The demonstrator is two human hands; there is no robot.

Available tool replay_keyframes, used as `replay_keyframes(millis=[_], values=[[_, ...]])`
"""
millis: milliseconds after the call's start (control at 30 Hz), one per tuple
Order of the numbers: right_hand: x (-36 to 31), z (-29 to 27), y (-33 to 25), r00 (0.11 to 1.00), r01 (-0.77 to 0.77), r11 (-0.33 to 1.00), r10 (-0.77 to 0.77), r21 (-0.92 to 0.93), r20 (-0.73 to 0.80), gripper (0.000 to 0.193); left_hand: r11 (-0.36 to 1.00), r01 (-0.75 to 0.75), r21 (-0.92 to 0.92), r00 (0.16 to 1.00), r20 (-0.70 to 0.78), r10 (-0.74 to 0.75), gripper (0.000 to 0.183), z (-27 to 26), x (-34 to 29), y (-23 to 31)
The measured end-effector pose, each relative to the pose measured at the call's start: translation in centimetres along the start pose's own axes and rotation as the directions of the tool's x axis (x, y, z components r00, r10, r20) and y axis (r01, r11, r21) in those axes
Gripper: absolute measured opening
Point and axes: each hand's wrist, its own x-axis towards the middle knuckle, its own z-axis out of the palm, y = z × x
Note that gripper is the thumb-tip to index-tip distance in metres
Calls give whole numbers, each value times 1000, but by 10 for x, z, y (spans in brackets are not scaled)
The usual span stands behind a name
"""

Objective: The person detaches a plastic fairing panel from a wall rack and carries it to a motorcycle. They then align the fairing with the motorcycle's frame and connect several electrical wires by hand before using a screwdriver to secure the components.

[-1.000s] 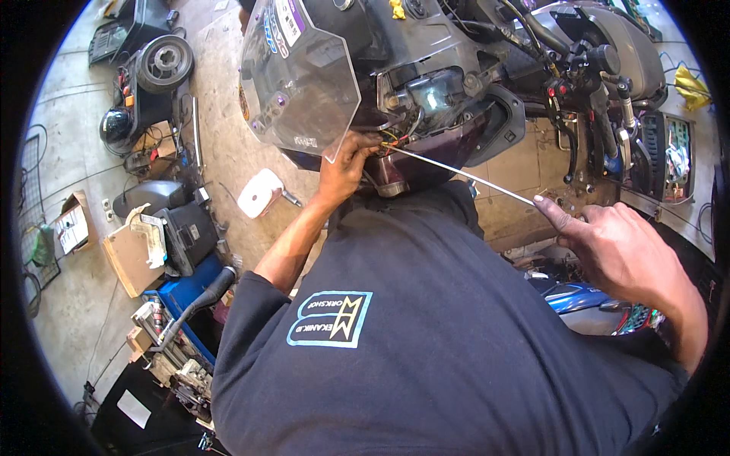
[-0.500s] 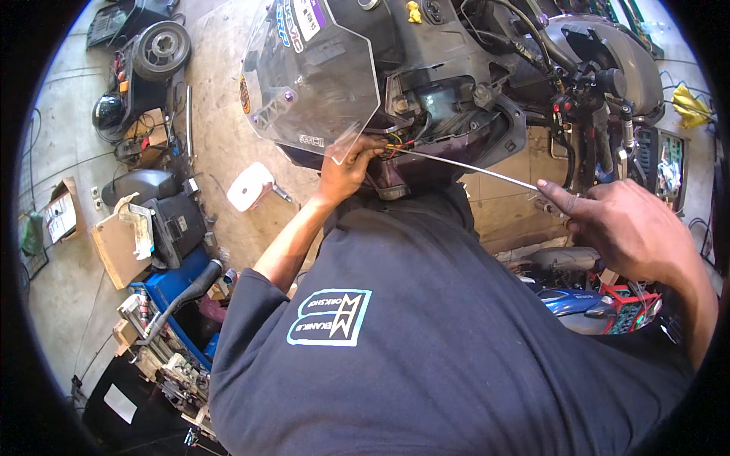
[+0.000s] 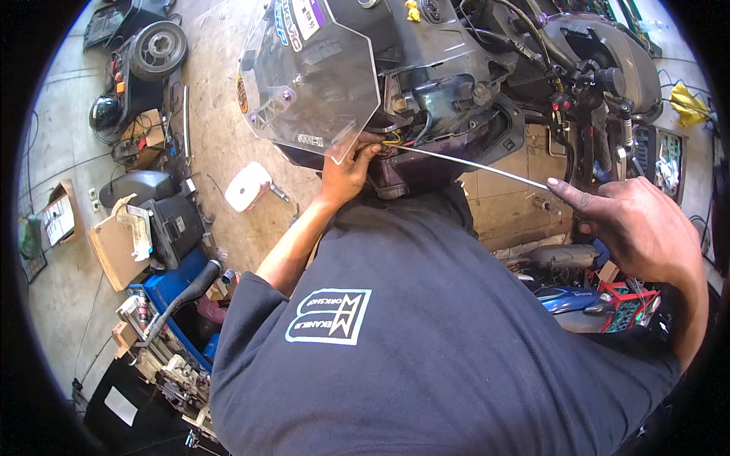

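My left hand (image 3: pixel 344 173) is closed at the motorcycle's front, beside the lower edge of the clear windscreen (image 3: pixel 312 87). Its fingertips meet next to yellow and red wires (image 3: pixel 392 139); what they pinch is hidden. From that spot a long thin metal rod (image 3: pixel 479 166) runs across to my right hand (image 3: pixel 639 224). That hand is curled round the rod's near end, index finger stretched along the shaft; any handle is hidden in the palm. Under the rod lies the dark purple front panel (image 3: pixel 430 171), close to my body.
Handlebar controls and cables (image 3: pixel 561 102) stand up on the right. A white panel (image 3: pixel 249 187) lies on the floor at left. Further left are a wheel (image 3: pixel 158 51), a black case (image 3: pixel 176 224) and a blue box (image 3: pixel 179 281). A red crate (image 3: pixel 627 304) sits at lower right.
My right hand has shifted slightly to the right, and the rod's near end with it. The left hand stays at the wires in almost the same place.
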Motion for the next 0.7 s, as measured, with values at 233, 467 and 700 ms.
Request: replay_keyframes(millis=[233,467,700], values=[[6,0,8,999,12,987,-20,160,48,52,1000,23,18,1000,17,-24,16,-2,-2,-4],[3,-2,13,995,52,979,-68,199,76,52,1000,28,-8,1000,3,-28,16,-1,-1,8],[-16,5,21,992,130,951,-126,281,-31,65,932,-227,283,974,45,224,21,-8,6,24]])
